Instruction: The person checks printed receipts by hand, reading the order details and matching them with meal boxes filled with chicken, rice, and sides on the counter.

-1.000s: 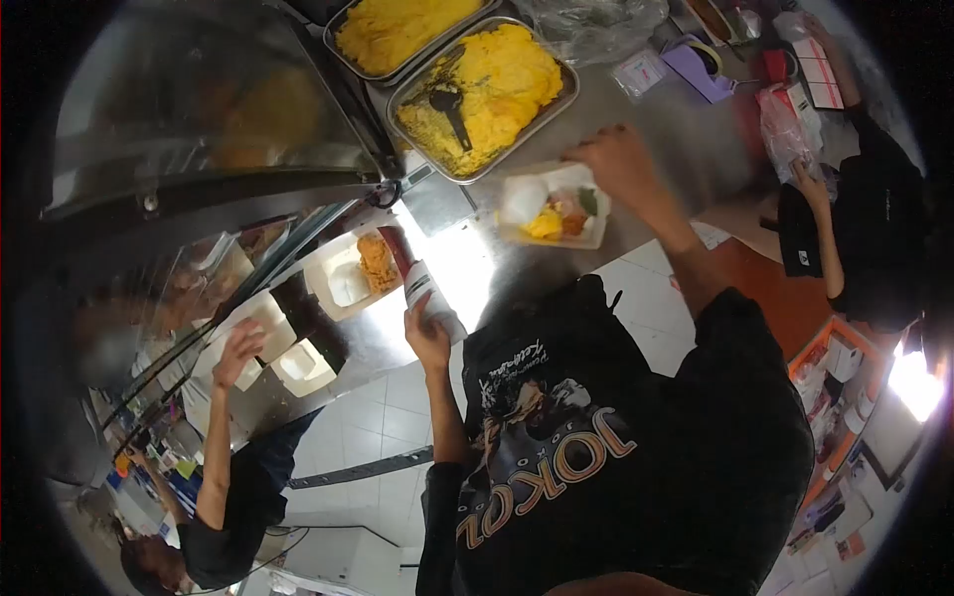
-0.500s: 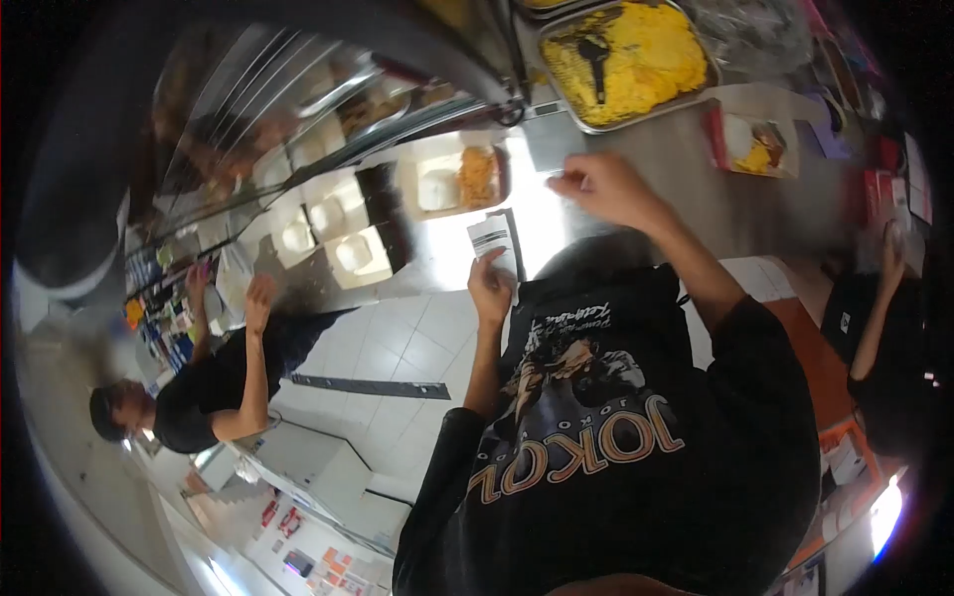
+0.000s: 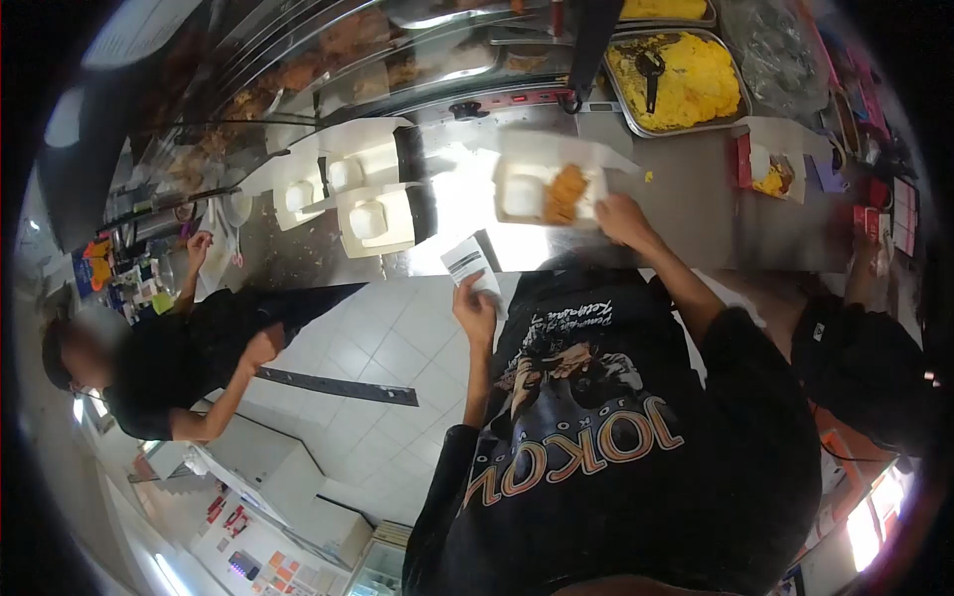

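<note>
My left hand [image 3: 475, 308] is closed on a printed paper slip [image 3: 467, 266] at the counter's front edge. My right hand [image 3: 624, 221] grips the right side of an opened paper food box [image 3: 509, 211]. That box holds a white mound of rice [image 3: 525, 195] and a piece of orange-brown fried food [image 3: 564, 194]. My right fingertips are partly hidden against the box wall. To the left stand several open boxes [image 3: 383, 244] with white rice mounds in them. A metal tray [image 3: 686, 129] of yellow food, with a black utensil [image 3: 651, 81] lying in it, sits behind my right hand.
Another open box [image 3: 785, 193] with yellow and dark red food stands at the right. A glass display case [image 3: 427, 84] runs along the back. One co-worker [image 3: 169, 372] is at the left, another [image 3: 865, 348] at the right. A yellow crumb [image 3: 649, 176] lies on the counter.
My right hand has come down from above the counter onto the box's right side. The box has shifted right toward the tray. My left hand keeps the paper slip; the view has shifted.
</note>
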`<state>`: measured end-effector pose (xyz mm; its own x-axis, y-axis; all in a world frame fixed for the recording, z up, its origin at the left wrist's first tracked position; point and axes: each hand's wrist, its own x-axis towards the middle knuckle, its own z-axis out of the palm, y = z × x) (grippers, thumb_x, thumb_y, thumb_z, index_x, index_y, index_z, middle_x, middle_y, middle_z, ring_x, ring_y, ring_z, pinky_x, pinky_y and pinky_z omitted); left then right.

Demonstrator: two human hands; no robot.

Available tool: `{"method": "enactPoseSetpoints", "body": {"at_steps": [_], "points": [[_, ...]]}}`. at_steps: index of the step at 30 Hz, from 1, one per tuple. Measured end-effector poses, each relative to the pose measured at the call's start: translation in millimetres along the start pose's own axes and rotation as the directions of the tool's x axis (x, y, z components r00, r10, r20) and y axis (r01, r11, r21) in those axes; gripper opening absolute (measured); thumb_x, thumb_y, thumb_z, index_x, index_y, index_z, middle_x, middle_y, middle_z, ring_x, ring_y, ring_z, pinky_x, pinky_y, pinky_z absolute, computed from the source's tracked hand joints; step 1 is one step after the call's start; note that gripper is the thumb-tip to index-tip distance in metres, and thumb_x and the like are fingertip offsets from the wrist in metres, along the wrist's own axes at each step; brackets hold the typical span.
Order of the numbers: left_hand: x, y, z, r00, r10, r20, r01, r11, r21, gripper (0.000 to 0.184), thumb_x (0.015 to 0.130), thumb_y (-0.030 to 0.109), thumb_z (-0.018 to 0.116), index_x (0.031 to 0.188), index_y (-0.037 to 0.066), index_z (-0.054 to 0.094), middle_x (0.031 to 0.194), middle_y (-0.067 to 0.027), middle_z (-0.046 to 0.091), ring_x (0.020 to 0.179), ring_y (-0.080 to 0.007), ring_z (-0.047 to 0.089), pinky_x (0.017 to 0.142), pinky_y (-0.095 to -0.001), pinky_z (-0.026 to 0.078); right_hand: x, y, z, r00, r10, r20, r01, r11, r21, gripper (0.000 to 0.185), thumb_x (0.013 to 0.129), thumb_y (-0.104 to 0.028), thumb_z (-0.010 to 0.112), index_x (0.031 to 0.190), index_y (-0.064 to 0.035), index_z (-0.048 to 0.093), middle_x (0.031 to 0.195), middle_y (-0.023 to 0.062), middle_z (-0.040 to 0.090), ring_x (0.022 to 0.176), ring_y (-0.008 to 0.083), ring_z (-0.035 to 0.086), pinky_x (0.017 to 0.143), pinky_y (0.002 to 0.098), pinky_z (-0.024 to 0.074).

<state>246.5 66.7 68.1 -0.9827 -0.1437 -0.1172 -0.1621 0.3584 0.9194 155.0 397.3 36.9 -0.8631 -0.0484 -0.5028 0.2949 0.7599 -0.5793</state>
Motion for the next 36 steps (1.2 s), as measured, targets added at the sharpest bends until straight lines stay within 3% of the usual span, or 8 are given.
{"method": "enactPoseSetpoints", "body": {"at_steps": [5,11,17,21,25,27,30,36], "points": [[21.1,10.3,2.2,0.998,0.044,0.042,-0.046,0.998,0.032,0.053,0.074,-0.018,0.039,0.117,-0.001,0.064,0.109,-0.0123,0.059,0.09,-0.018,0.062,0.074,-0.0252,0.05,-80.3,117.3,6.1,0.932,0.067,-0.356,-0.109,0.989,-0.1,0.05,0.1,-0.031,0.043,0.077,0.0072,0.065,0.059,0.0178,0.063,0.056,0.0281,0.067,0.062,0.045,0.053],[39.4,-6.3,31.4,0.979,0.011,0.203,-0.01,1.0,-0.008,0.048,0.079,-0.011,0.04,0.119,0.001,0.063,0.1,-0.0103,0.061,0.079,-0.0162,0.057,0.069,-0.0272,0.047,-147.4,155.7,-50.0,0.932,0.297,-0.208,-0.214,0.914,0.346,0.053,0.1,-0.04,0.048,0.073,0.0028,0.064,0.059,0.0132,0.059,0.053,0.0173,0.06,0.055,0.0397,0.0491],[29.4,61.8,80.0,0.947,0.021,0.322,0.033,0.986,-0.163,0.049,0.078,-0.013,0.04,0.121,-0.003,0.06,0.106,-0.0064,0.055,0.071,-0.0092,0.052,0.06,-0.0221,0.044,-167.7,241.4,-178.9,0.143,0.44,-0.887,-0.432,0.834,0.344,0.042,0.095,-0.039,0.063,0.097,0.0027,0.057,0.099,0.0199,0.064,0.087,0.0273,0.061,0.079,0.039,0.047],[45.7,54.6,86.4,0.922,-0.056,0.384,0.06,0.998,0.002,0.052,0.074,-0.016,0.04,0.121,-0.004,0.06,0.111,-0.0089,0.059,0.085,-0.0129,0.058,0.067,-0.0228,0.048,-121.9,341.2,-212.1,0.123,0.405,-0.906,-0.136,0.911,0.389,0.05,0.092,-0.034,0.067,0.123,0.0027,0.054,0.108,0.0222,0.061,0.096,0.0298,0.06,0.086,0.0396,0.0463],[21.7,142.4,125.2,0.934,-0.049,0.355,0.011,0.994,0.109,0.052,0.072,-0.009,0.042,0.121,-0.005,0.06,0.117,-0.0135,0.062,0.092,-0.0206,0.063,0.076,-0.0289,0.052,-103.3,325.3,-253.0,0.522,0.504,-0.688,-0.329,0.863,0.383,0.038,0.091,-0.024,0.062,0.124,-0.0036,0.06,0.12,0.0186,0.064,0.109,0.0294,0.063,0.091,0.0385,0.0482],[26.6,93.6,111.7,0.868,-0.231,0.441,0.335,0.926,-0.174,0.037,0.093,0.017,0.066,0.124,-0.002,0.059,0.09,-0.0098,0.067,0.074,-0.0188,0.067,0.073,-0.0311,0.055,-95.5,331.7,-231.8,0.451,0.382,-0.807,-0.225,0.923,0.312,0.035,0.09,-0.017,0.057,0.124,-0.0093,0.062,0.117,0.0181,0.065,0.108,0.0333,0.062,0.093,0.041,0.0482],[24.0,102.9,113.4,0.852,-0.357,0.383,0.26,0.923,0.284,0.063,0.082,0.024,0.079,0.132,-0.004,0.054,0.113,-0.015,0.069,0.106,-0.0267,0.067,0.097,-0.0356,0.053,-118.3,295.3,-265.9,0.64,0.434,-0.634,-0.022,0.836,0.549,0.028,0.089,-0.014,0.054,0.114,-0.0073,0.067,0.107,0.0189,0.068,0.097,0.0301,0.066,0.087,0.0402,0.0494],[16.3,158.5,138.3,0.91,-0.262,0.322,0.132,0.918,0.374,0.054,0.077,0.013,0.066,0.127,-0.004,0.057,0.115,-0.0157,0.067,0.103,-0.0258,0.066,0.092,-0.0342,0.052,-113.3,381.0,-303.9,0.105,0.518,-0.849,-0.195,0.848,0.493,0.019,0.091,-0.012,0.052,0.102,-0.0018,0.064,0.097,0.0192,0.067,0.091,0.0353,0.065,0.082,0.0425,0.0492]]}}
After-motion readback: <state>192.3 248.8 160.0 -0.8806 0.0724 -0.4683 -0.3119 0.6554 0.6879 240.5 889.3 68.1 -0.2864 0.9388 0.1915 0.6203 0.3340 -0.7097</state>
